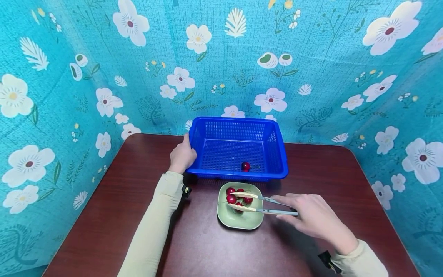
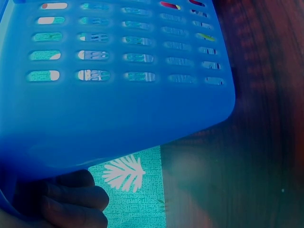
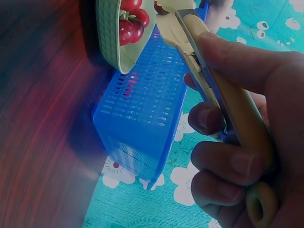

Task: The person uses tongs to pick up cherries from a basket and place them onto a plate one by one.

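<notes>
Tongs (image 1: 257, 204) over cherries (image 1: 237, 195), blue basket (image 1: 238, 148)

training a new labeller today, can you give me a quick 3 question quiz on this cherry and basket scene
1. True or false: the blue basket already holds one cherry.
2. Which hand holds the tongs? A) left B) right C) neither
3. Fill in: the tong tips reach over the green ____ of cherries.

Key
1. True; a single cherry lies near the basket's front wall.
2. B; the right hand grips the tongs, while the left hand holds the basket's left rim.
3. Plate, which sits on the table just in front of the basket.
</notes>
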The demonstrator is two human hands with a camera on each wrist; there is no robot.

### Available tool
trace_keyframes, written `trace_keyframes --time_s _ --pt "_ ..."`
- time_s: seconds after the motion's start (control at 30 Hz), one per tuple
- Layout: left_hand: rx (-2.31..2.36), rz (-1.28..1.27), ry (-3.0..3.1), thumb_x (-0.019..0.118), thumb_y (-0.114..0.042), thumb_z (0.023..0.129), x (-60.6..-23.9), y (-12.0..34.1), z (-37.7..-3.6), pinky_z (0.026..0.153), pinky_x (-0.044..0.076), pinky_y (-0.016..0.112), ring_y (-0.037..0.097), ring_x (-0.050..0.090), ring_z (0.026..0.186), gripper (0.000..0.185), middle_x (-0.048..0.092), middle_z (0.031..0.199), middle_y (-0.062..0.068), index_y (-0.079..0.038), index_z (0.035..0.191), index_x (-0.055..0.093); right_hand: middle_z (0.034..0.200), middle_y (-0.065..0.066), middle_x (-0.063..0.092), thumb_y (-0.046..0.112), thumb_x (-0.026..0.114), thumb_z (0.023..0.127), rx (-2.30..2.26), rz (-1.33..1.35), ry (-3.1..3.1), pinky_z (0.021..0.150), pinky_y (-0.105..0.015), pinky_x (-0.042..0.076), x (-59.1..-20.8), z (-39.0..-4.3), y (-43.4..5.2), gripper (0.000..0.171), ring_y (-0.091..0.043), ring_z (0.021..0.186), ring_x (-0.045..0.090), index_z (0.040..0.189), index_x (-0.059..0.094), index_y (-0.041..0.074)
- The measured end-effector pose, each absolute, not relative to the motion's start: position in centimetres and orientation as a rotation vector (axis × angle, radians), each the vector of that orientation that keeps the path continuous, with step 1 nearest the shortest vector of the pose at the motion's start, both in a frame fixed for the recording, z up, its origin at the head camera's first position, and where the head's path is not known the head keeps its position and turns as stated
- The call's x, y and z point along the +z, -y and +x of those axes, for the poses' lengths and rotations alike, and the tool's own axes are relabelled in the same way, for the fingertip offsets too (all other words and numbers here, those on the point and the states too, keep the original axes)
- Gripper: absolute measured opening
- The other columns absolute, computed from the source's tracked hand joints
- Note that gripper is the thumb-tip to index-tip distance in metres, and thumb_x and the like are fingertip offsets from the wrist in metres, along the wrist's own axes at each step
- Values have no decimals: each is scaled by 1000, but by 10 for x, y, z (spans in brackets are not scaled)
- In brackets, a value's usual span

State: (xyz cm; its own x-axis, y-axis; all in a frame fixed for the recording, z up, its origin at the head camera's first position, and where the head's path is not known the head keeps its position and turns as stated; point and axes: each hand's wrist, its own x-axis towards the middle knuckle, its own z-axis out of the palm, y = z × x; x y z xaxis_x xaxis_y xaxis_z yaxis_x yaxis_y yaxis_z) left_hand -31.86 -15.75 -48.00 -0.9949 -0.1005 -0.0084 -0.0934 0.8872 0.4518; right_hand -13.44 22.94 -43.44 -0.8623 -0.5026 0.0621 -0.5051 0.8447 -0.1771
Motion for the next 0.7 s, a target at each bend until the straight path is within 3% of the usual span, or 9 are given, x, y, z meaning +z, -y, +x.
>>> trace_keyframes --time_s 0.3,0.7 --pt "-721 152 3029 52 -19 101 -480 158 -319 74 56 57 41 71 88 70 72 115 25 -9 164 23 83 18 66 42 84 84 277 822 3022 53 -22 37 -439 -136 -227 44 4 58 41 125 75 32" --pt "-705 151 3032 51 -19 100 -480 158 -319 71 56 56 41 71 84 70 72 112 25 -9 164 23 84 20 66 44 84 84 281 861 2980 53 -23 39 -444 -138 -227 42 6 59 42 124 75 33"
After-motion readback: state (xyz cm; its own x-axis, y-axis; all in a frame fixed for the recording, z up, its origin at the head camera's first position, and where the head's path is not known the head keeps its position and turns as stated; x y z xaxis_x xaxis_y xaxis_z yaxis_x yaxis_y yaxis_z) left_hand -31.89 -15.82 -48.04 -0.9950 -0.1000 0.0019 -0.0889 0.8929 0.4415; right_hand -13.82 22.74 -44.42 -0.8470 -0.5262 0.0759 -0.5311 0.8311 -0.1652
